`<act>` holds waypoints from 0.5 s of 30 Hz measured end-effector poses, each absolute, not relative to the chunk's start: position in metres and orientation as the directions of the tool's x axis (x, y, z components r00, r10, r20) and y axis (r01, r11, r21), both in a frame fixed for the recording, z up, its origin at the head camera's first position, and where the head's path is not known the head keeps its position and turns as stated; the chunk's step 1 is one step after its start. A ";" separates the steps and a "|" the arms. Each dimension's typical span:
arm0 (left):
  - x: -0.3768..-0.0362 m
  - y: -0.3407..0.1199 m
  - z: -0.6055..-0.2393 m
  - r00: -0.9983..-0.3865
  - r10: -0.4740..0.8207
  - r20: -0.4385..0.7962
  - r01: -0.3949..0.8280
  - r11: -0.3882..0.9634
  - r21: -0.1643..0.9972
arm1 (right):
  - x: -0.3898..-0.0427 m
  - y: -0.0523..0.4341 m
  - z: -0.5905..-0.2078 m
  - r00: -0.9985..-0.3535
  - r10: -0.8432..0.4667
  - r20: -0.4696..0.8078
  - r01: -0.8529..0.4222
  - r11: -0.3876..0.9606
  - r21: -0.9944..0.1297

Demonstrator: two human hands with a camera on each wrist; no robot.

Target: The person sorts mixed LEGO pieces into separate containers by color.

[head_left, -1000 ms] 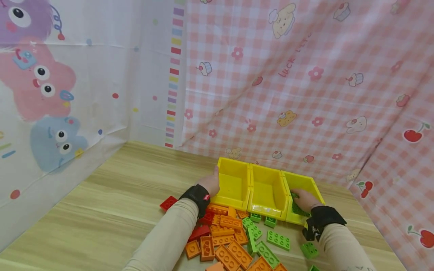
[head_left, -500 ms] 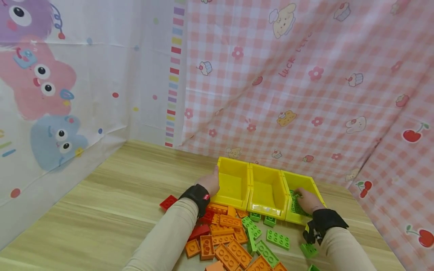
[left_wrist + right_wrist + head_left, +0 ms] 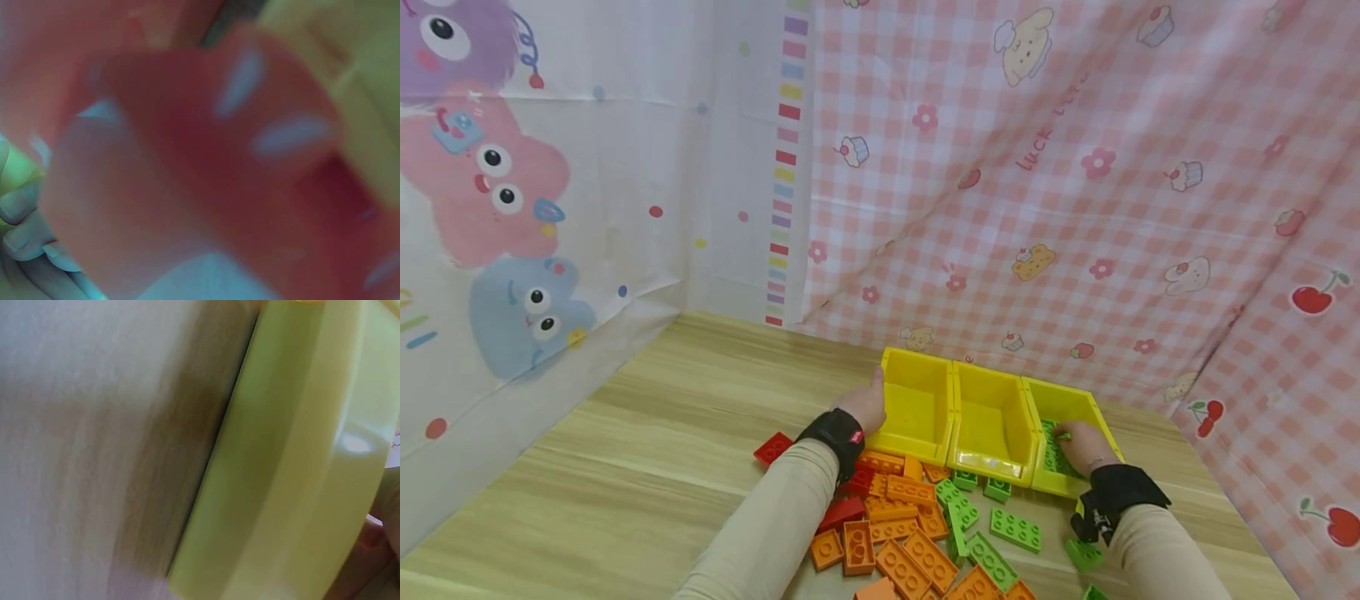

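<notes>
Three yellow bins stand joined side by side in the head view. My left hand (image 3: pixel 863 406) grips the outer side of the left bin (image 3: pixel 917 414), thumb up along its rim. Its curled fingers (image 3: pixel 25 240) show at the lower left of the left wrist view, beside a bit of yellow. My right hand (image 3: pixel 1084 448) reaches into the right bin (image 3: pixel 1067 402), fingertips down at the green bricks (image 3: pixel 1049 457) lying there; I cannot tell whether it holds one. The bin's outer wall (image 3: pixel 269 487) covers part of that hand in the right wrist view.
Loose toy bricks lie before the bins: red bricks (image 3: pixel 842 513) at left, orange bricks (image 3: pixel 902 569) in the middle, green bricks (image 3: pixel 1015 529) at right. The middle bin (image 3: pixel 988 427) shows a bare floor. A pink checked cloth (image 3: pixel 955 217) hangs behind. Blurred red brick surfaces (image 3: pixel 187 156) fill the left wrist view.
My right hand has shifted slightly right and lifted a little within the right bin, uncovering more of the green bricks there. My left hand has stayed at the left bin.
</notes>
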State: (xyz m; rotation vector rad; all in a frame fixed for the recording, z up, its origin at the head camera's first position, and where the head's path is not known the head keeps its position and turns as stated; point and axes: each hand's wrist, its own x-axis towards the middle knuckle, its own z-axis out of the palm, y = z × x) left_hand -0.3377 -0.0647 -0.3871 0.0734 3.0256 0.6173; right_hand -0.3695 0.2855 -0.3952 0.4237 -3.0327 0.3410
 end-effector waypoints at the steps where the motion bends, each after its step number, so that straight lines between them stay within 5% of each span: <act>1: -0.338 -0.065 -0.388 -0.998 0.058 -0.038 0.038 0.917 0.397 | -0.369 0.286 -0.395 -0.961 -0.263 0.081 -0.274 0.938 -0.212; 15: -0.346 -0.065 -0.395 -0.996 0.057 -0.068 0.021 0.899 0.436 | -0.330 0.278 -0.375 -0.937 -0.340 0.080 -0.349 0.891 -0.289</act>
